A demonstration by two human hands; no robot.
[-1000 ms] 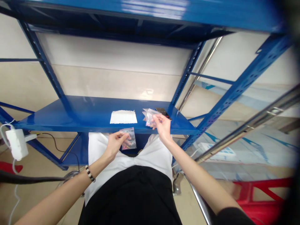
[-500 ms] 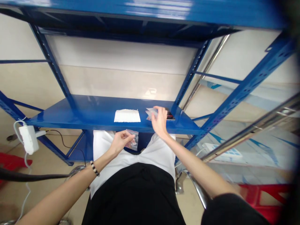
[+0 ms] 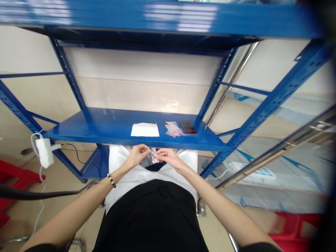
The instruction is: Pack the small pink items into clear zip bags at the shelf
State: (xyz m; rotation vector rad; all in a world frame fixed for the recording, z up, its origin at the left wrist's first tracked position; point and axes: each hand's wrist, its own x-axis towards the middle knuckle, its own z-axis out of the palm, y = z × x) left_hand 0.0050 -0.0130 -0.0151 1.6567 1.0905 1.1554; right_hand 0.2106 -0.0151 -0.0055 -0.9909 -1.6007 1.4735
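Just in front of the shelf's edge, above my lap, I hold a small clear plastic bag [image 3: 150, 160] between both hands. My left hand [image 3: 138, 155] pinches its upper left side, and my right hand [image 3: 169, 156] has its fingertips closed on the right side. What the bag contains is too small to make out. On the blue shelf [image 3: 112, 122] lies a white cloth or paper piece [image 3: 145, 130]. Right of it are small clear bags with pinkish contents [image 3: 173, 129], partly overlapping, beside a dark flat item [image 3: 188, 128] whose surface is blurred out.
An upper blue shelf beam [image 3: 110, 17] crosses overhead. A white power strip [image 3: 44, 153] hangs at the left post, its cord trailing down. Red stools [image 3: 15, 178] stand at the left, and a metal rail [image 3: 283, 143] runs along the right.
My right hand has left the small bags on the shelf and come down to the clear bag in my left hand. The bags it was touching now lie on the shelf.
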